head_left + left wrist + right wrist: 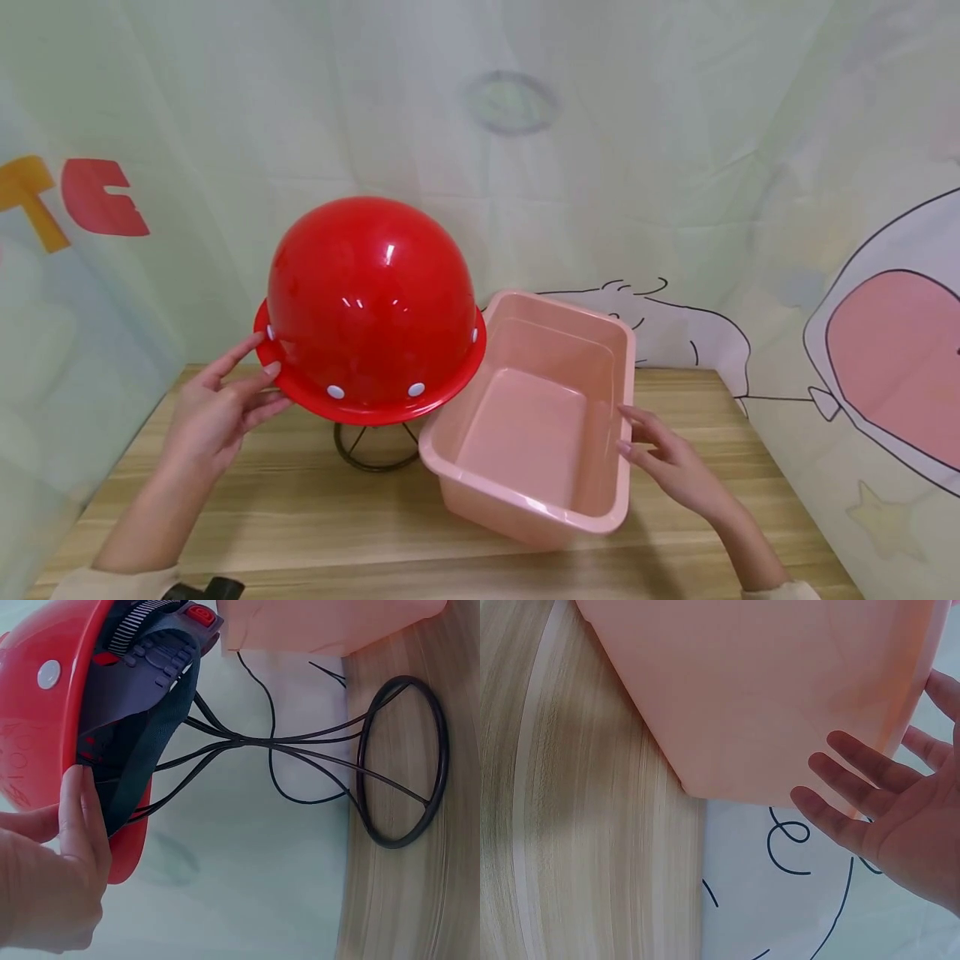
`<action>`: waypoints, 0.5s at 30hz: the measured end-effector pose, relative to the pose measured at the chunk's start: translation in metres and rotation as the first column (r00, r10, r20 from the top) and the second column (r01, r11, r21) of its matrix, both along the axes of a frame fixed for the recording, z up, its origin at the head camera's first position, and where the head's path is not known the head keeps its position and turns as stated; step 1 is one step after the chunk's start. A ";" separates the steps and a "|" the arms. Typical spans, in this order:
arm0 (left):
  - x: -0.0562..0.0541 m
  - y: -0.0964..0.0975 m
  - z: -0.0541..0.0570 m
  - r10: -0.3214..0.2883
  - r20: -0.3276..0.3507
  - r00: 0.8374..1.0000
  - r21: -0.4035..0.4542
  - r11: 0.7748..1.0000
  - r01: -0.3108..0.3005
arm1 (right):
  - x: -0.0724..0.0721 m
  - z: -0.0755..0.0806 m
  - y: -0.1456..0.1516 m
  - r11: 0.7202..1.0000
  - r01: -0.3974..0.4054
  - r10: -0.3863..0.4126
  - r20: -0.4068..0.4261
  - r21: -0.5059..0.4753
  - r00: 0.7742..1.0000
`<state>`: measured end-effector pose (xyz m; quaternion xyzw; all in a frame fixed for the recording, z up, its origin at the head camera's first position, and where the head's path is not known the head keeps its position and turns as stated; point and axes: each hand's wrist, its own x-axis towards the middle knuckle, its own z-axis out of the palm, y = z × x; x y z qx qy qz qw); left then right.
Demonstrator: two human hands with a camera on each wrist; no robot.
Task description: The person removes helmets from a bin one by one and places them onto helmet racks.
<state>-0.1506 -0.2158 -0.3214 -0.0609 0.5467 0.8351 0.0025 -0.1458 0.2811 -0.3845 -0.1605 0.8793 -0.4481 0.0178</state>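
Note:
A red hard hat with white rivets sits over a black wire stand, whose upper wires disappear inside it. At the hat's left side, my left hand pinches the brim, thumb above and other fingers beneath. Inside the hat, the left wrist view shows a dark strap and grey headband. To the right of the hat is a pink plastic basin. My right hand touches the basin's right rim with index finger and thumb; its other fingers are extended beside the outer wall in the right wrist view.
Both objects stand on a wood-grain table. A pale printed curtain surrounds the table's back and sides. The basin's left rim is close to the hat's brim.

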 end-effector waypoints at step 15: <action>-0.002 -0.001 0.001 0.006 -0.027 1.000 -0.040 0.999 -0.008 | 0.001 0.003 0.000 1.000 -0.002 0.002 -0.008 0.025 1.000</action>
